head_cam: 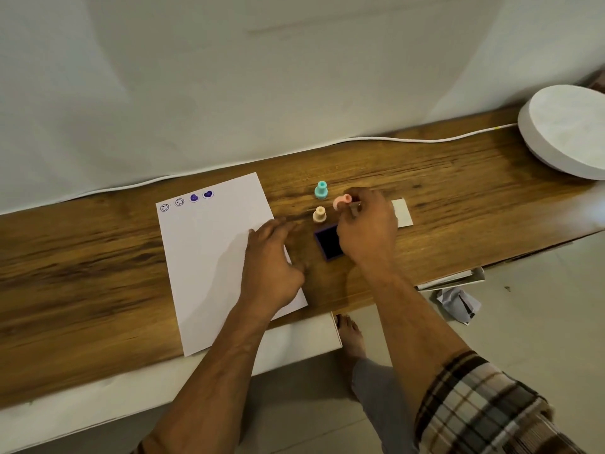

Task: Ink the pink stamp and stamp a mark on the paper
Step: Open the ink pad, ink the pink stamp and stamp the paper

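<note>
A white sheet of paper [209, 257] lies on the wooden table, with several purple marks along its top edge. My left hand [273, 260] rests flat on the paper's right edge, fingers spread. The pink stamp [340, 202] is tilted on its side in the fingertips of my right hand [366, 227]. That hand hovers over the right side of the open purple ink pad [328, 241] and hides part of it. The stamp sits above and behind the pad, not touching it.
A teal stamp [321, 190] and a beige stamp [319, 214] stand upright just behind the pad. A white card [403, 212] lies right of my hand. A round white disc [566, 129] and a white cable [393, 139] sit at the back right. The wall is close behind.
</note>
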The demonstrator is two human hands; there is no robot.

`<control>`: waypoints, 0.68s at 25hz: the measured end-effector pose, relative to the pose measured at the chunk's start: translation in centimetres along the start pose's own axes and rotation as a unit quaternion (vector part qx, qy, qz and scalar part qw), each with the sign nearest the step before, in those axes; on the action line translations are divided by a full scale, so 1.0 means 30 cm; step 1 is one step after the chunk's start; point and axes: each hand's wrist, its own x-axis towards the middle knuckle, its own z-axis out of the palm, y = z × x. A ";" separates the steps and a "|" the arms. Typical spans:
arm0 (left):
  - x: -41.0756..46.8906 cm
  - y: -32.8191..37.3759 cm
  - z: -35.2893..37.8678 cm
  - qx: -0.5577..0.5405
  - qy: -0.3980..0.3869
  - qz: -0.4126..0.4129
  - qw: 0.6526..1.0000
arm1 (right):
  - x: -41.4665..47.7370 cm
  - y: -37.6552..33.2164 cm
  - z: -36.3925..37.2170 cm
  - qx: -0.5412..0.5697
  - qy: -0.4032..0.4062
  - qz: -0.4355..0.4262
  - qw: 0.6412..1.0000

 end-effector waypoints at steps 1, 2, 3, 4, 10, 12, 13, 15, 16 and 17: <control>0.005 0.017 -0.010 -0.054 0.006 -0.014 0.998 | -0.010 -0.010 -0.017 0.104 -0.014 0.050 0.993; 0.008 0.036 -0.022 -0.114 0.009 -0.021 0.993 | -0.027 -0.022 -0.034 0.206 -0.041 0.101 0.973; 0.006 0.057 -0.033 -0.169 0.008 -0.021 0.985 | -0.051 -0.029 -0.048 0.282 -0.071 0.138 0.947; -0.004 0.078 -0.043 -0.208 0.003 -0.016 0.978 | -0.078 -0.030 -0.057 0.317 -0.096 0.157 0.931; -0.098 0.104 -0.069 -0.239 -0.002 -0.024 0.971 | -0.204 -0.035 -0.079 0.355 -0.150 0.171 0.907; -0.121 0.089 -0.084 -0.231 0.000 -0.038 0.972 | -0.237 -0.044 -0.077 0.353 -0.158 0.171 0.906; -0.128 0.085 -0.093 -0.229 0.004 -0.044 0.973 | -0.249 -0.049 -0.074 0.351 -0.160 0.170 0.907; -0.138 0.078 -0.110 -0.229 0.014 -0.043 0.972 | -0.263 -0.067 -0.067 0.354 -0.162 0.164 0.906; -0.141 0.076 -0.118 -0.229 0.019 -0.040 0.973 | -0.266 -0.078 -0.065 0.356 -0.162 0.158 0.907; -0.141 0.074 -0.125 -0.229 0.020 -0.039 0.972 | -0.266 -0.086 -0.064 0.358 -0.161 0.150 0.908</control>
